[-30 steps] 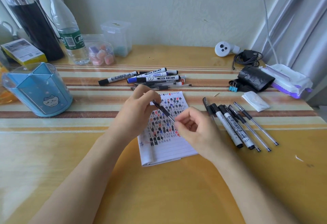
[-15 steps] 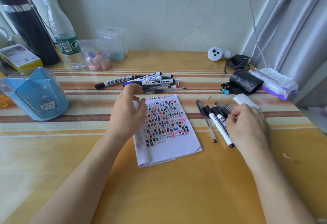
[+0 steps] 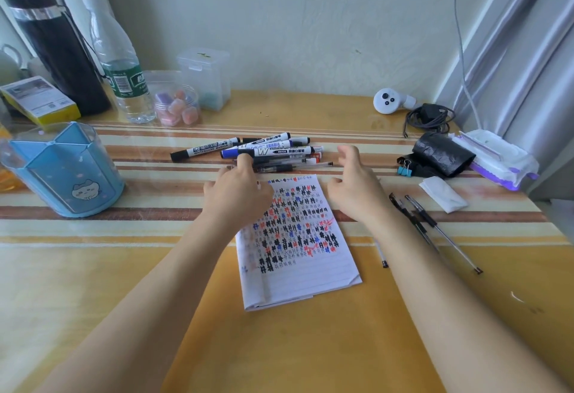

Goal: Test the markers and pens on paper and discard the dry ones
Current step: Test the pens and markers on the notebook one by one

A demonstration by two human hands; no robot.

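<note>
The left hand reaches past the top corner of the white lined notepad scribbled with black, red and blue marks. Its fingertips are on the near edge of the heap of whiteboard markers and clear pens; whether they pinch one cannot be told. The right hand hovers right of those fingertips, its fingers loosely curled, apart and empty, with two slim black pens beside its forearm.
</note>
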